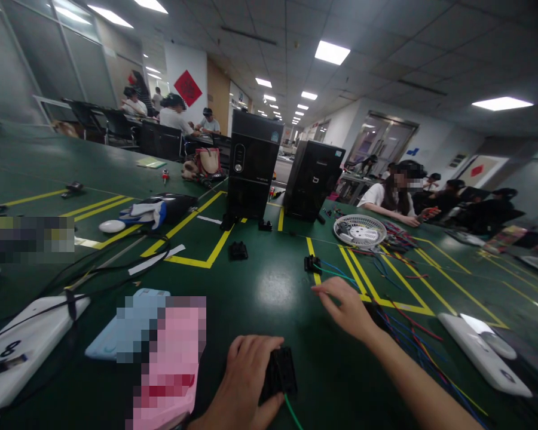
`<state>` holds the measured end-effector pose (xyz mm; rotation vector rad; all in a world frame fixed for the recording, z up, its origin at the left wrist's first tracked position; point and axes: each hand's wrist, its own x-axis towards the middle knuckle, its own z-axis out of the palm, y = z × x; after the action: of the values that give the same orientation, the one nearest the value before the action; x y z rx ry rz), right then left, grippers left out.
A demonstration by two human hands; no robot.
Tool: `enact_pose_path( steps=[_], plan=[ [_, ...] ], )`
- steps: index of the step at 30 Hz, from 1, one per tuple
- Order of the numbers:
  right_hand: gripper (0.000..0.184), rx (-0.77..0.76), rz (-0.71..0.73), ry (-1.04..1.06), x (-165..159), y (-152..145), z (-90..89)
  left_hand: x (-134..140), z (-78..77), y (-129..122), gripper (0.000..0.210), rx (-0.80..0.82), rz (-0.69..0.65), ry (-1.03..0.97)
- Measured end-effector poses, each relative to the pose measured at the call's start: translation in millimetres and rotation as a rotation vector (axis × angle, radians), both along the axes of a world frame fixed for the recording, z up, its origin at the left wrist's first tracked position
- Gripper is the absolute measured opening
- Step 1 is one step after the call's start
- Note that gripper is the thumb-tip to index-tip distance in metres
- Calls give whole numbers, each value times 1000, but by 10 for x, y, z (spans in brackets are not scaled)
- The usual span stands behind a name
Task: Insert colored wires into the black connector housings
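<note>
My left hand is closed around the edge of a black plastic block low in the view. A green wire runs from the block's lower end. To the right, my right hand hovers over the table with its fingers stretched out and nothing visible in them. Just beyond its fingertips lies a second black block with blue and green wires. Another black block rests farther left.
Left of my hands lie a pink case and a blue phone-like slab. Blue, red and yellow wires spread to the right. A white round basket and two black computer towers stand farther back. A person sits beyond.
</note>
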<state>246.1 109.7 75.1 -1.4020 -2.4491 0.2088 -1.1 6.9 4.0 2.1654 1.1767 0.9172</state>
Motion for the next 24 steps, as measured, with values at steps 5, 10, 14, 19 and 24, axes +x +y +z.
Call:
enact_pose_path(
  steps=[5, 10, 14, 19, 24],
  plan=[
    [23, -229, 274, 114, -133, -657, -82, 19, -64, 1, 68, 36, 25, -2],
    [33, -77, 464, 46, -226, -1006, -184, 25, -99, 14, 70, 77, 2, 5],
    [26, 86, 589, 103, -284, -1105, -433, 9, -92, 9, 70, 70, 1, 24],
    [28, 130, 573, 218, -344, -1161, -510, -6, -84, -6, 66, 46, -2, 54],
    [29, 190, 538, 293, -350, -1142, -438, -3, -70, 6, 63, 28, 16, 60]
  ],
)
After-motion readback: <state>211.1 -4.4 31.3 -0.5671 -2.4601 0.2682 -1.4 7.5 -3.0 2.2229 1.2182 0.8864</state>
